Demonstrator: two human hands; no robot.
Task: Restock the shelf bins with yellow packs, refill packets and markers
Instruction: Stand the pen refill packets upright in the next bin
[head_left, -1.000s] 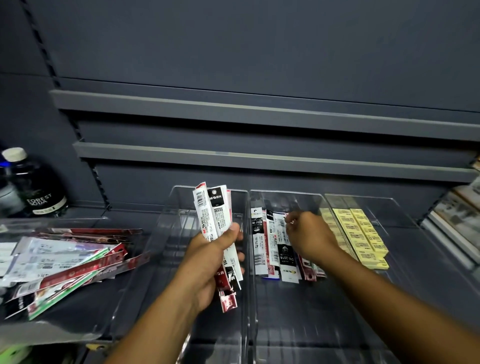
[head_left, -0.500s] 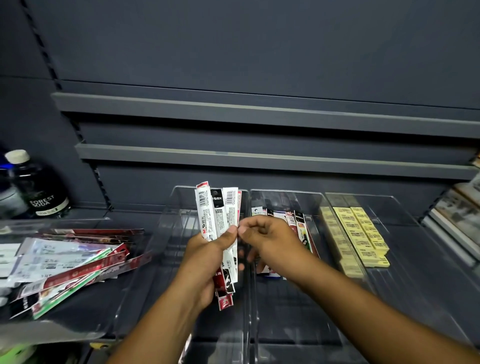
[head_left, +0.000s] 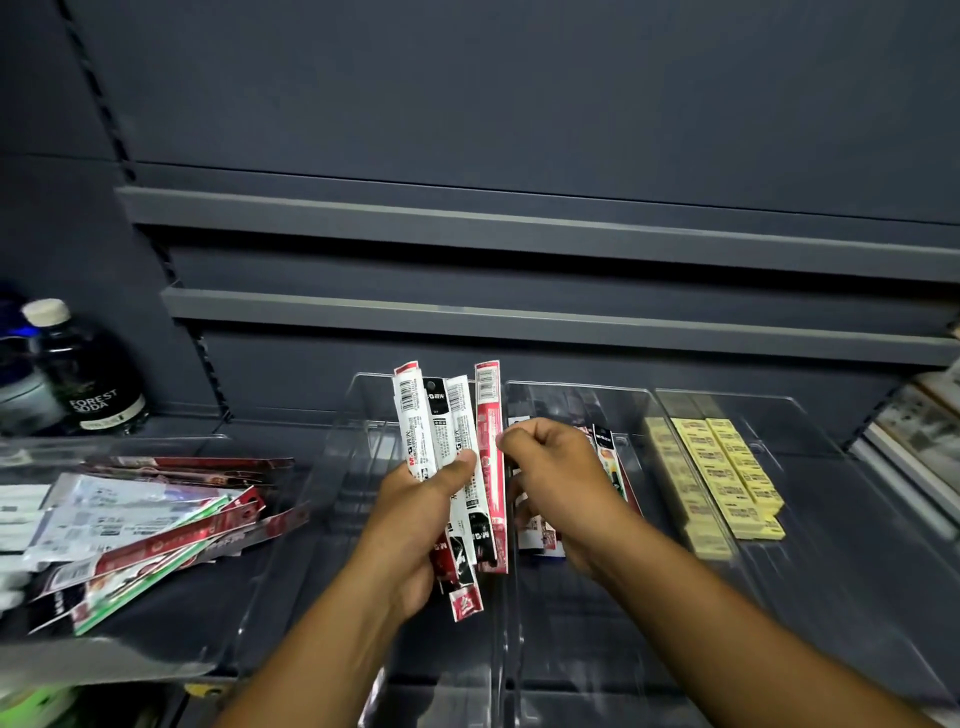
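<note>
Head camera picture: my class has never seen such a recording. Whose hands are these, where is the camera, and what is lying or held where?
No machine here: a person restocks a shop shelf, and one camera worn on the head looks down at both hands. The left hand grips a fan of refill packets upright. The right hand pinches the red packet at the fan's right edge. Below, the clear middle bin holds more packets, and the right bin holds rows of yellow packs. Further left lies a loose pile of packets, with a dark soda bottle standing behind it.
</note>
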